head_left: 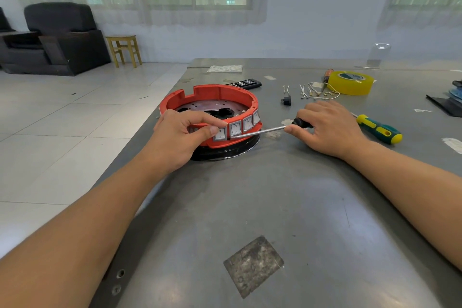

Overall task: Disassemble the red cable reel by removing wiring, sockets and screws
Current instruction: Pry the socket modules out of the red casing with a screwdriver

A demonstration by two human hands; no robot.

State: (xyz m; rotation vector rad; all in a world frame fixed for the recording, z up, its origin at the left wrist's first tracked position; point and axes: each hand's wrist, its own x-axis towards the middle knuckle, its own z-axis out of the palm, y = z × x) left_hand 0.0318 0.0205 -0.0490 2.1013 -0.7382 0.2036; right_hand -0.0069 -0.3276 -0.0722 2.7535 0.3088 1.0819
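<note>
The red cable reel housing sat near the table's left edge, resting on a black base ring on the grey metal table. A row of grey rocker switches ran along its near wall, from about 6 o'clock round toward 4 o'clock on the ring.

The left hand gripped the housing at its 7 o'clock side, fingers curled over the rim and the thumb pressed against the front of the leftmost switch. The right hand lay at 3 o'clock from the reel, its fingers closed round the black handle of a screwdriver. The steel shaft ran leftward, and its tip met the lower edge of the second switch.

At 3 o'clock from the right hand lay a second screwdriver with a yellow and green handle. At 12 o'clock from that hand were loose white wires with small terminals, a small black plug part, and a roll of yellow tape with an orange-handled tool just beside it. A black bit case lay just behind the reel, at its 1 o'clock.
</note>
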